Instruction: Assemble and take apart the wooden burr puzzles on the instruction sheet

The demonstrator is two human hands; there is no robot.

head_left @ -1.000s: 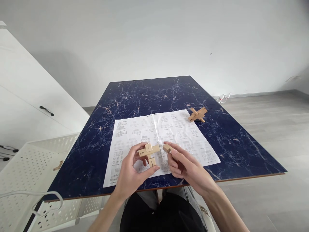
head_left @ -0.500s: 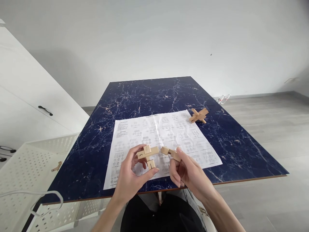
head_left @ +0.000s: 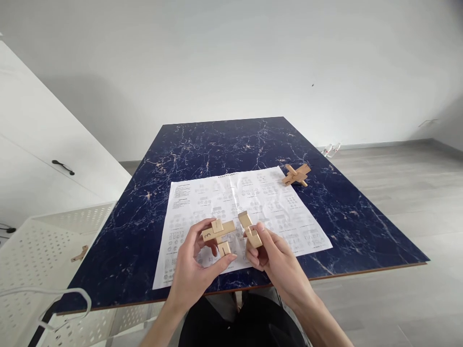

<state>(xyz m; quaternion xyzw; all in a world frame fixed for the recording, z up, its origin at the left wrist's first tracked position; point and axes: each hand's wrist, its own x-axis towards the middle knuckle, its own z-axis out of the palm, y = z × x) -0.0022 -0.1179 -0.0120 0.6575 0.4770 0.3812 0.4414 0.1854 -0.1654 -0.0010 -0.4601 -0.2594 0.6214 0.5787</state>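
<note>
My left hand (head_left: pixel 197 260) grips a group of interlocked wooden puzzle pieces (head_left: pixel 218 231), one marked with a 3, between thumb and fingers. In my right hand (head_left: pixel 273 253) is a notched wooden puzzle piece (head_left: pixel 249 229), pinched by thumb and fingers and pointing up and away from me. The two wooden parts are close together with a small gap between them. Both are held above a printed instruction sheet (head_left: pixel 202 197) full of small diagrams.
An assembled wooden cross puzzle (head_left: pixel 296 175) lies at the sheet's right corner on the dark blue marbled table (head_left: pixel 217 144). To the left stands a white perforated cart (head_left: pixel 43 241) with a wooden piece (head_left: pixel 79 254) on it and a white cable (head_left: pixel 77 291) nearby.
My right hand has turned its notched piece from nearly level to more upright and moved slightly left. The left hand's pieces have shifted a little to the left.
</note>
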